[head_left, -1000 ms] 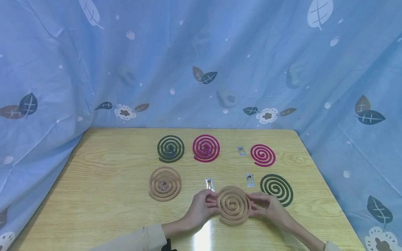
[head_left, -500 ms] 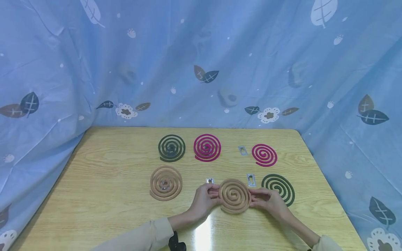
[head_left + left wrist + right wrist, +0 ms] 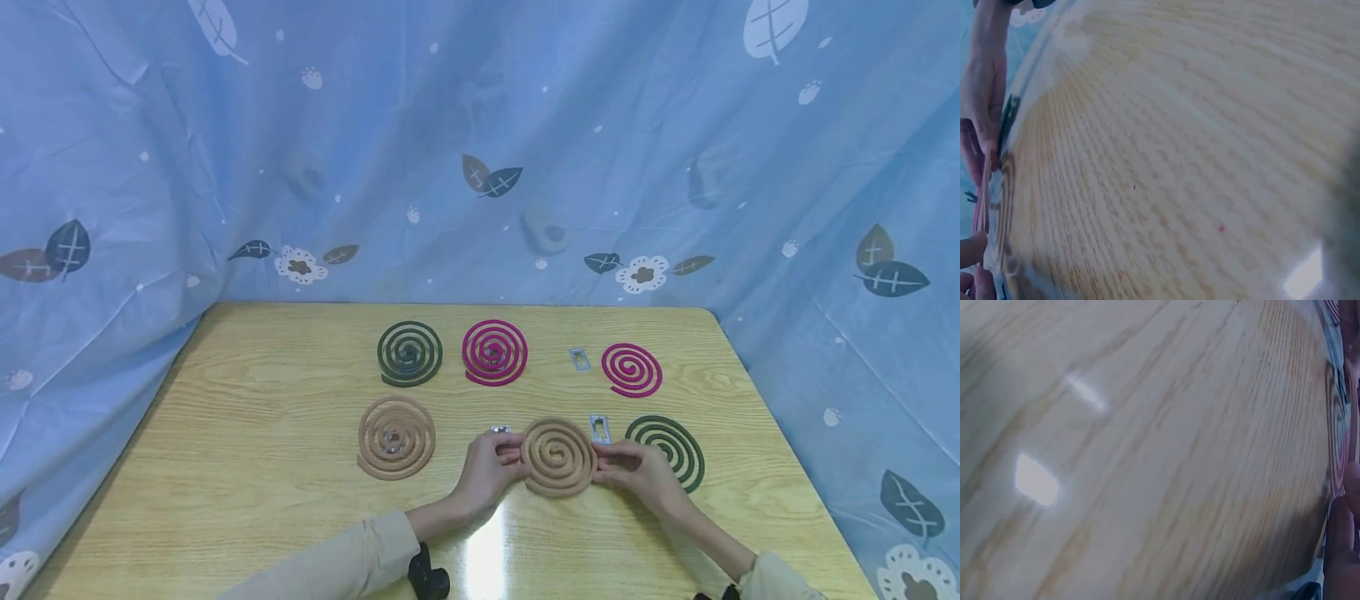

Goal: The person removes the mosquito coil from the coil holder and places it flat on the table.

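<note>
My left hand (image 3: 486, 475) pinches the left edge of a tan mosquito coil (image 3: 558, 457) between thumb and fingers. On the opposite edge, my right hand (image 3: 647, 477) pinches it the same way. In the left wrist view the coil appears edge-on, a thin strip above the table with its reflection beside it. Just behind the left fingertips lies a small metal coil stand (image 3: 500, 430), partly covered by the hand. Another metal stand (image 3: 600, 429) sits behind the right fingers. A dark green coil (image 3: 678, 442) lies right of the right hand, which partly overlaps it.
A second tan coil (image 3: 371, 462), a dark green coil (image 3: 390, 379) and a magenta coil (image 3: 517, 329) lie left and back, each with a metal stand at its centre. Another magenta coil (image 3: 632, 370) and a metal stand (image 3: 580, 359) are back right. A blue curtain (image 3: 420, 150) surrounds the wooden table (image 3: 262, 500).
Both hands have carried the tan coil away from me, toward the metal stands, slowing in the last half second. The left hand now covers more of the nearer left stand.
</note>
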Tool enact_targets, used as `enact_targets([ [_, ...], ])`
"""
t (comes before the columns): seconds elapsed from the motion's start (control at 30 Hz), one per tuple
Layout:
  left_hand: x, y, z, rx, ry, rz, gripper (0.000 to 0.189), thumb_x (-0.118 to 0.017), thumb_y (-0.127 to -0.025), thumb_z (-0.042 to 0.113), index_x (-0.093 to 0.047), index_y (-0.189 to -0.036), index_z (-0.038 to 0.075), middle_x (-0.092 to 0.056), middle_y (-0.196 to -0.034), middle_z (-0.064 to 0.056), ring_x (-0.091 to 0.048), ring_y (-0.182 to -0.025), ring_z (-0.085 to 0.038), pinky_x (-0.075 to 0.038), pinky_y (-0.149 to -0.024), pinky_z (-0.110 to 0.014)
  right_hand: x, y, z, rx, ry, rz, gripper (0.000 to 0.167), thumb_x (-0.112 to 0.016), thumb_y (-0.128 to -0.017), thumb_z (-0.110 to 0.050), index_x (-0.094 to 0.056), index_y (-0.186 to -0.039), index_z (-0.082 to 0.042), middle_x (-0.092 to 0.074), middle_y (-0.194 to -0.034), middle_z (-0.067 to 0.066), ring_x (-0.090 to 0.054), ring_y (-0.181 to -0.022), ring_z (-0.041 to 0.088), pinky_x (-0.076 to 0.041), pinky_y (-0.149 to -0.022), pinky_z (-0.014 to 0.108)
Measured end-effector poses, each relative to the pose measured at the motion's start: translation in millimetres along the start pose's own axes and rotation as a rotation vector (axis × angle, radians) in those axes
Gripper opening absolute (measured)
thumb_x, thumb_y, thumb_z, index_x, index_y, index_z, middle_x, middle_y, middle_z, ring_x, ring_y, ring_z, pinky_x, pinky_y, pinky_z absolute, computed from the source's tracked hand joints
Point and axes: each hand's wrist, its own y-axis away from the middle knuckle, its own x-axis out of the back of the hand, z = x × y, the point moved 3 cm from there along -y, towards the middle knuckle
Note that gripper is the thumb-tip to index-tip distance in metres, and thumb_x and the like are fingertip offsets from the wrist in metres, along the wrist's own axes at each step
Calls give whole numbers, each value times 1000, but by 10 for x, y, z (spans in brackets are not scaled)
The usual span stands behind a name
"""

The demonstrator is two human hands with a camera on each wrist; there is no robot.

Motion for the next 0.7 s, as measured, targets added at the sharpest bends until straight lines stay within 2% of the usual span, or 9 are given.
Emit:
enact_targets([
  [0.2,10,-15,-18,-7,-23,6,40,-71,-74,-15,-59,-112,-17,-52,-99,-16,-63,-99,-33,-54,-86,-20,-27,-33,7,-55,15,23,43,-82,-69,-4,-68,-107,8,-70,-96,16,-66,-84,7,-57,-78,18],
  [0.43,33,-53,-36,-65,-80,-4,39,-73,-72,-17,-61,-109,-18,-52,-95,-17,-64,-95,-33,-56,-84,-21,-46,-62,-15,-104,-13,0,51,-80,-71,1,-61,-116,13,-68,-100,20,-67,-87,11,-57,-81,21],
  [0.7,58,-118,-18,-77,-159,-27,37,-75,-69,-17,-62,-105,-18,-53,-90,-15,-66,-91,-32,-57,-80,-19,-71,-104,-59,-113,90,27,49,-82,-68,-1,-64,-112,11,-71,-95,17,-69,-81,15,-58,-76,21],
])
